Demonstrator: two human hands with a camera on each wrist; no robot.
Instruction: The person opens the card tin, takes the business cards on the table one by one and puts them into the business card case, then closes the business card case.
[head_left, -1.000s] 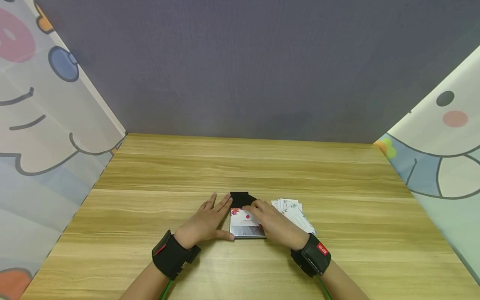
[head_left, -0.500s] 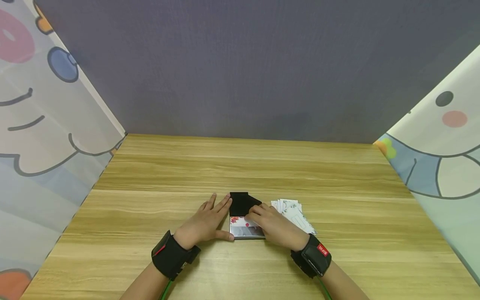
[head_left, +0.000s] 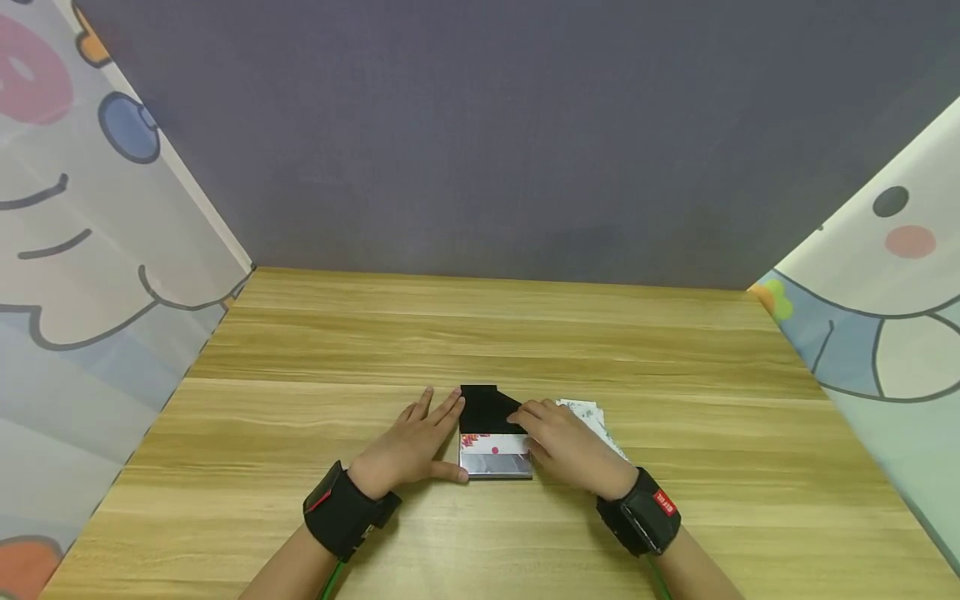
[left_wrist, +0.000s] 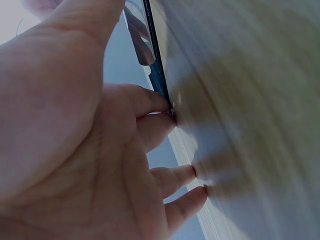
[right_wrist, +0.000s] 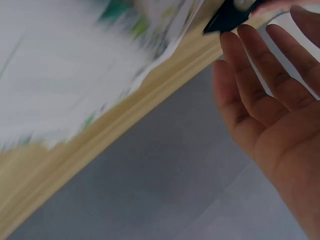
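Note:
A business card holder (head_left: 483, 410) lies on the table with its black part toward the back and a silver front panel (head_left: 495, 466) toward the person. Between them shows a strip of a white card (head_left: 512, 444) with red flowers and a red dot; the rest of it is hidden. My left hand (head_left: 403, 450) lies spread along the holder's left side, fingertips at its back left corner and thumb at the front left. My right hand (head_left: 568, 446) hovers over the holder's right edge with relaxed, slightly bent fingers. In the right wrist view nothing is between the right fingers (right_wrist: 265, 60).
Several white cards with leaf patterns (head_left: 583, 409) lie fanned to the right of the holder, partly covered by the right hand. A grey panel (head_left: 480, 142) rises behind the wooden table (head_left: 337, 333). Cartoon-printed sheets flank both sides.
The flowered card has slid toward the person under the silver panel, baring more black. My right hand has then let go of it and shifted right. My left hand has stayed put.

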